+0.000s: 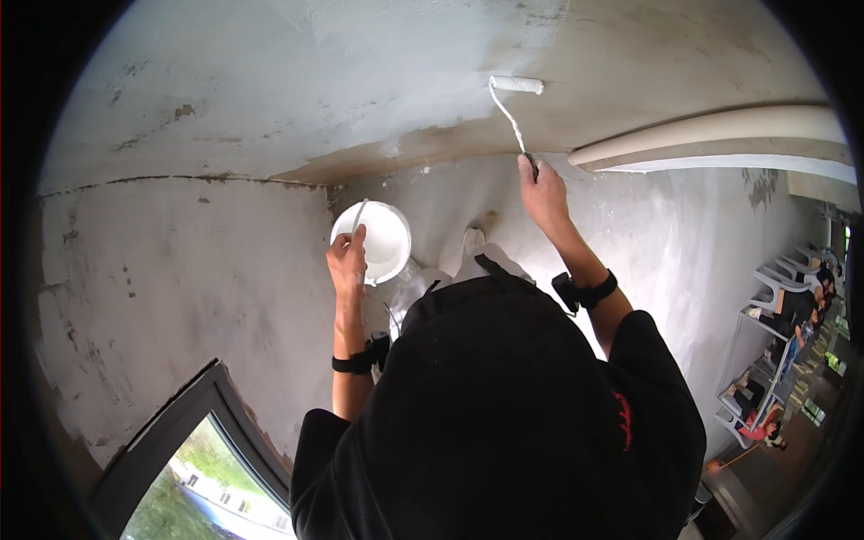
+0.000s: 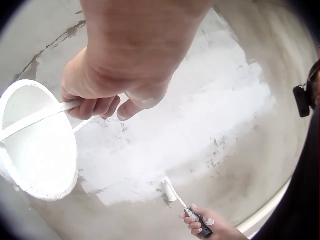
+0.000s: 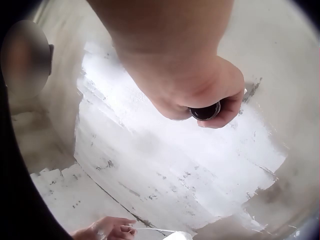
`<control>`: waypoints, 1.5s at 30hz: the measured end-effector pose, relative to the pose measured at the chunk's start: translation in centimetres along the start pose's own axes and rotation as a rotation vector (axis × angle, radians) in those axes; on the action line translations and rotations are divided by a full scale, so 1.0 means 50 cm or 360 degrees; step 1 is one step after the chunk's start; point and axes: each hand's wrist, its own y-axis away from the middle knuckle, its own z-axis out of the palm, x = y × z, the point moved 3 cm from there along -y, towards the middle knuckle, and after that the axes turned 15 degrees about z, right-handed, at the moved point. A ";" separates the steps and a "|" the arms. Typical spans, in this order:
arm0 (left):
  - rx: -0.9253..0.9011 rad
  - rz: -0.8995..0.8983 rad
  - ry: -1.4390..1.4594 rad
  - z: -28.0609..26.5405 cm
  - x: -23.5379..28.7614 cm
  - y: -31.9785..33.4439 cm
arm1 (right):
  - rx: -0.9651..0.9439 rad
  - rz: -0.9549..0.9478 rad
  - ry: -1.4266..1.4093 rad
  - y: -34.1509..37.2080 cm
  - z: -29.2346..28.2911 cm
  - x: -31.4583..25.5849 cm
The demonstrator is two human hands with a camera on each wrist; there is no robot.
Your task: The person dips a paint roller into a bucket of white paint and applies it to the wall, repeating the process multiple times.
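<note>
My left hand [image 1: 347,261] grips the handle [image 2: 40,117] of a white bucket [image 1: 397,241], its fingers curled round it. The bucket hangs tilted toward the left wrist camera, its inside coated white. Out in front, my right hand [image 1: 545,196] holds a paint roller [image 1: 517,85] by its black grip [image 2: 204,229]. The white roller sleeve lies against the wall [image 1: 387,72], at the border between pale fresh coating and bare grey-brown surface. In the right wrist view, the grip's round black end [image 3: 205,112] shows below the palm; the roller's head is hidden there.
A dark-framed window [image 1: 211,382] is at lower left. A thick cream pipe-like ledge [image 1: 711,135] runs along the wall at right. Below the bucket, a shoe [image 1: 473,238] stands on the floor. Seated people and grey chairs [image 1: 776,286] are far right.
</note>
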 end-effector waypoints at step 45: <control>-0.0102 0.0494 -0.0194 -0.033 0.027 -0.093 | -0.0350 -0.0857 -0.1540 0.049 -0.289 -0.459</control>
